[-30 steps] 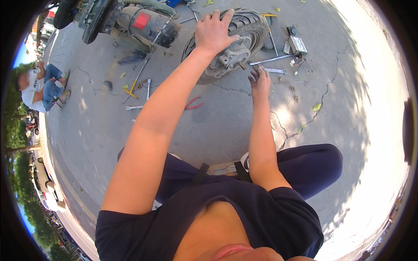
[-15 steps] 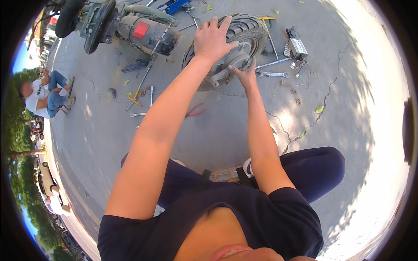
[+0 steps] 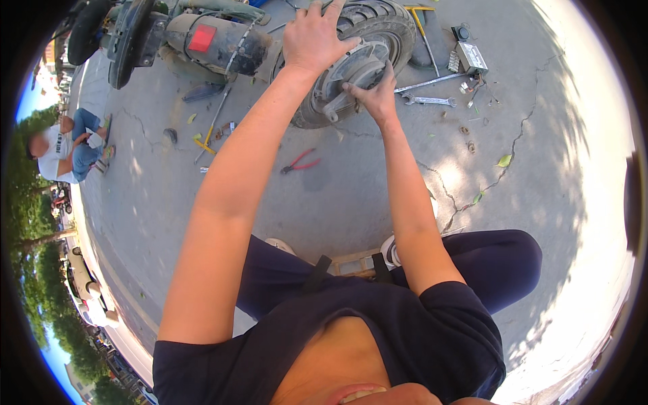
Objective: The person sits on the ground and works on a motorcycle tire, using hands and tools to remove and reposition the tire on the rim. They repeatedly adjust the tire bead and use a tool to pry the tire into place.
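A scooter-type wheel (image 3: 388, 34) with a dusty black tyre and a grey metal hub (image 3: 352, 75) leans at an angle over the pavement ahead of me. My left hand (image 3: 314, 39) lies over the tyre's far left part, thumb spread toward the hub and fingertips over the tread. Lower on the right, my right hand (image 3: 375, 98) grips the wheel near the hub, thumb toward its middle and fingers along the right side. Part of the tyre is hidden by my left hand and wrist.
The scooter's rear (image 3: 214, 46) with a red reflector is at the upper left. Red-handled pliers (image 3: 299, 163), a wrench (image 3: 429, 100), a yellow-handled tool (image 3: 204, 146) and a boxy metal part with wires (image 3: 470, 58) lie on the ground. A person (image 3: 57, 152) sits at far left.
The view has shifted, so the wheel and scooter appear higher and farther left. My right hand's fingers now show higher along the wheel's right side. Both hands remain on the wheel.
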A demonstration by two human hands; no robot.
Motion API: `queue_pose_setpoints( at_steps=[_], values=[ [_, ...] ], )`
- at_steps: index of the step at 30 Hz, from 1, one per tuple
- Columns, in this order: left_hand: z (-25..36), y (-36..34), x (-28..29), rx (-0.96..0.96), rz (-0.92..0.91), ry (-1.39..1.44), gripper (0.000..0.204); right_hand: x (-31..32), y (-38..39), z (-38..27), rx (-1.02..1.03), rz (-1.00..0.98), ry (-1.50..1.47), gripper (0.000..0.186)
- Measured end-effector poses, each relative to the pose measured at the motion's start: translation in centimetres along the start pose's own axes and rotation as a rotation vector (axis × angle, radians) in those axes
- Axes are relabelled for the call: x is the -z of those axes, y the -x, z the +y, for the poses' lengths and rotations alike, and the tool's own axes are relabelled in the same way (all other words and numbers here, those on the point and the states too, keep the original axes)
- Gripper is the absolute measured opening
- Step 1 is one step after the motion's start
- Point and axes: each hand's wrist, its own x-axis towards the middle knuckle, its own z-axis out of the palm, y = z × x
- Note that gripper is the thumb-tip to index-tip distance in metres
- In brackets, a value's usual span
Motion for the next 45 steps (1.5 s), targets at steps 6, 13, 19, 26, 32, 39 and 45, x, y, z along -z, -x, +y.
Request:
queue_pose_setpoints(
  at_steps=[6, 13, 19, 26, 32, 39, 45],
  values=[
    [0.2, -0.4, 0.3, 0.007, -0.027, 0.012, 0.086, 2.4, 2.5, -0.5, -0.011, 0.042, 0.058, 0.131],
    [-0.1, -1.3, 0.9, 0.034, -0.078, 0.048, 0.085, 7.4, 3.3, 3.6, -0.252, 0.108, -0.296, 0.129],
    [-0.2, -0.2, 0.5, 0.025, -0.029, 0.035, 0.087, 19.3, -2.3, 7.2, -0.410, 0.057, -0.447, 0.108],
    [-1.2, 1.2, -1.5, -0.016, 0.058, -0.085, 0.082, 28.0, -1.7, 12.4, -0.107, 0.158, -1.403, 0.086],
    [0.0, 1.6, -0.8, -0.031, 0.049, -0.044, 0.079, 31.8, 0.0, 15.5, 0.055, 0.318, -1.578, 0.076],
    [1.6, 0.9, -0.9, -0.083, 0.073, -0.081, 0.081, 34.0, -0.1, 21.0, -0.213, 0.628, -1.522, 0.062],
    [1.5, 1.4, 0.1, -0.041, 0.013, -0.014, 0.080, 39.4, -4.5, 20.0, -0.440, 0.995, -1.327, 0.059]
  ],
)
